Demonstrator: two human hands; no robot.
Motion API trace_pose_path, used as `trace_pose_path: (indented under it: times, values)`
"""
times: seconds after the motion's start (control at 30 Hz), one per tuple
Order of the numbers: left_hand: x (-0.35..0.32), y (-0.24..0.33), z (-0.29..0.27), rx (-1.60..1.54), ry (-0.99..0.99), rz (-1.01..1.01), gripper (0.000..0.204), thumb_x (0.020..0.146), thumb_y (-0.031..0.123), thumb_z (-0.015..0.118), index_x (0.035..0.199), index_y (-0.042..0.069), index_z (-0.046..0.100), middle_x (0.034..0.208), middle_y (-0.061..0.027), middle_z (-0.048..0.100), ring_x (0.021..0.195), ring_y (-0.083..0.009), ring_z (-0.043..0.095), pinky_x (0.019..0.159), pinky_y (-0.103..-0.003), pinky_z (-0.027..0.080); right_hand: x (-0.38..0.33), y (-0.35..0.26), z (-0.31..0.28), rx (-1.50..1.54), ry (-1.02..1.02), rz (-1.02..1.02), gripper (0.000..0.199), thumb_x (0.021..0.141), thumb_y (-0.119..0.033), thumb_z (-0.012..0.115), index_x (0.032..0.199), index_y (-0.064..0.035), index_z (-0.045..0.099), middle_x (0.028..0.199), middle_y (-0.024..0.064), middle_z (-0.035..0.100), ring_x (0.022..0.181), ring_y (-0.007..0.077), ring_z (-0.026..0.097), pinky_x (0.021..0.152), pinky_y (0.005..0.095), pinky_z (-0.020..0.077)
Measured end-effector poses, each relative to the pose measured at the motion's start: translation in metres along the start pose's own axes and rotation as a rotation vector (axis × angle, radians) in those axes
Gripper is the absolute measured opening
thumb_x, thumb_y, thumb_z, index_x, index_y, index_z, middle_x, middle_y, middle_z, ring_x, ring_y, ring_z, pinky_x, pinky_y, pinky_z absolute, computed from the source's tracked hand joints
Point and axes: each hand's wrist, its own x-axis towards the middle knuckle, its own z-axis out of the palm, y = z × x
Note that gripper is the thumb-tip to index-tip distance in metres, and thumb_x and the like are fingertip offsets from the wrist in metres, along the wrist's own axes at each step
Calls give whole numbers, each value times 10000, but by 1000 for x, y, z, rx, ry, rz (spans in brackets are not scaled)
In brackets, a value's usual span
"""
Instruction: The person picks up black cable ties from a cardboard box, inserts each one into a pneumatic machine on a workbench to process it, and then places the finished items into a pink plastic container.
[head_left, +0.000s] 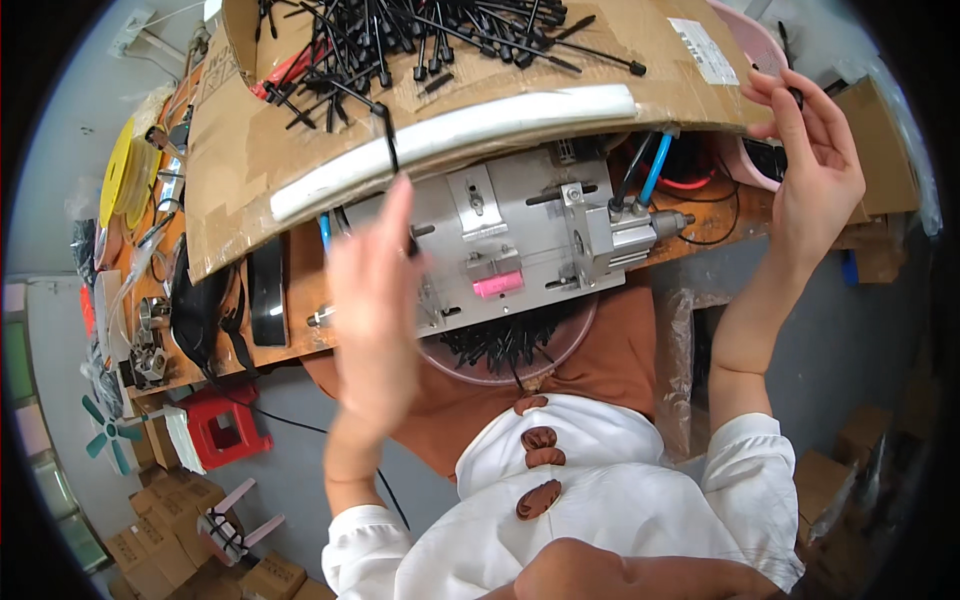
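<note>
My left hand [375, 310] is smeared by motion over the left end of a metal fixture plate [540, 215]. Its fingers appear closed on a thin black rod [390, 145] with a thicker head, which sticks up past the index fingertip. Raised at the right edge of the cardboard, my right hand [815, 165] pinches a small black round piece [797, 97], mostly covered by the fingers. Many similar black rods [430, 35] lie heaped on the cardboard [240, 190]. On the plate sit a pink block [498, 285] and a metal cylinder [632, 238].
A white padded strip [455, 140] runs along the cardboard's front edge. Below the plate, a clear basin [580, 350] on my lap holds more black rods. Blue air tubes [656, 165] rise beside the cylinder. A yellow spool [120, 175] and a red stool [225, 430] stand left.
</note>
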Motion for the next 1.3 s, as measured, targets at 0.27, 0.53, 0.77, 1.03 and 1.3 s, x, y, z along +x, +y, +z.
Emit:
trace_pose_path:
  times: [0.27,0.53,0.77,1.03,1.3]
  values:
    - [-91,37,68,106,-130,-94,721,674,-26,730,1345,3,470,954,-85,551,876,-257,494,769,-364,410,-34,-19,27,337,-85,60,219,903,-57,612,1051,102,584,908,208,689,801,224,691,605,225,541]
    - [-90,36,72,213,-189,-19,606,769,25,632,1340,-48,440,960,-86,524,837,-229,498,724,-334,423,-59,-33,26,255,-65,65,159,874,6,615,1024,57,598,919,188,681,755,181,661,580,225,526]
    - [-65,29,44,140,-260,23,699,731,137,713,1354,-20,439,927,-81,516,832,-243,500,725,-346,429,-137,-12,30,-46,-511,-117,520,738,88,709,1233,65,550,883,117,649,712,162,645,651,260,548]
    - [97,-66,11,212,-21,52,215,867,176,645,1017,24,624,781,-99,518,763,-242,510,711,-349,418,-193,0,69,-149,-755,-226,664,721,-34,731,1328,44,470,598,43,483,511,158,499,468,314,417]
    - [72,-41,-15,-33,-176,-60,114,810,69,658,893,15,602,755,-60,537,678,-158,484,636,-290,414,-190,-2,75,-199,-777,-218,661,698,-81,773,1304,6,521,580,29,488,487,158,492,443,309,398]
